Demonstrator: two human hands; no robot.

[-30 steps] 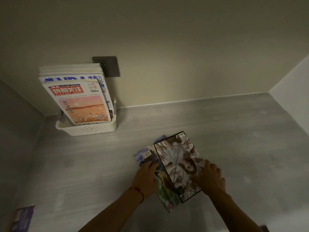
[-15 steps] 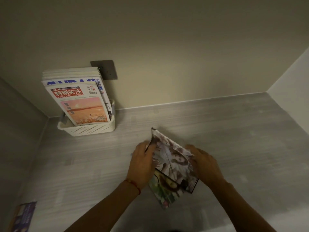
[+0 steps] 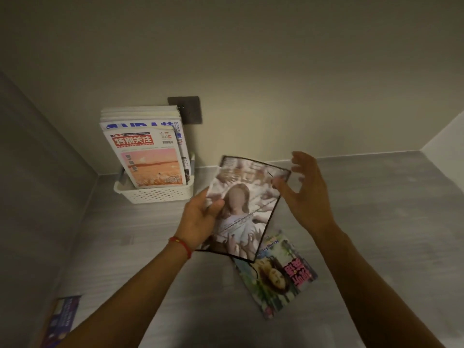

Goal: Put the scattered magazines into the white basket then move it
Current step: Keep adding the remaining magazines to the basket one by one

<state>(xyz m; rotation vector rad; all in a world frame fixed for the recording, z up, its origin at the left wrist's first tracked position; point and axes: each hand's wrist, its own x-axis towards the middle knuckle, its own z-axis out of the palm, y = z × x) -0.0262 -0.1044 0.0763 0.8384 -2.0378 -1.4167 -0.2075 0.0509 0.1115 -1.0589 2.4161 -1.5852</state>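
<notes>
A black-bordered magazine [image 3: 247,204] with a pale cover is lifted off the grey surface, and my left hand [image 3: 200,217] grips its left edge. My right hand [image 3: 305,189] hovers at the magazine's upper right corner with fingers spread, holding nothing. Under it a green-covered magazine [image 3: 276,275] lies flat on the surface. The white basket [image 3: 155,193] stands at the back left against the wall, with several magazines [image 3: 148,151] upright in it. A purple magazine [image 3: 62,317] lies at the lower left edge.
The grey surface [image 3: 364,234] is closed in by a beige back wall, a left wall and a white right wall. A dark socket plate [image 3: 188,109] sits on the back wall behind the basket.
The black-bordered magazine has come up off the green one and now hangs in my left hand. My right hand has let go and opened. The view has shifted closer to the basket.
</notes>
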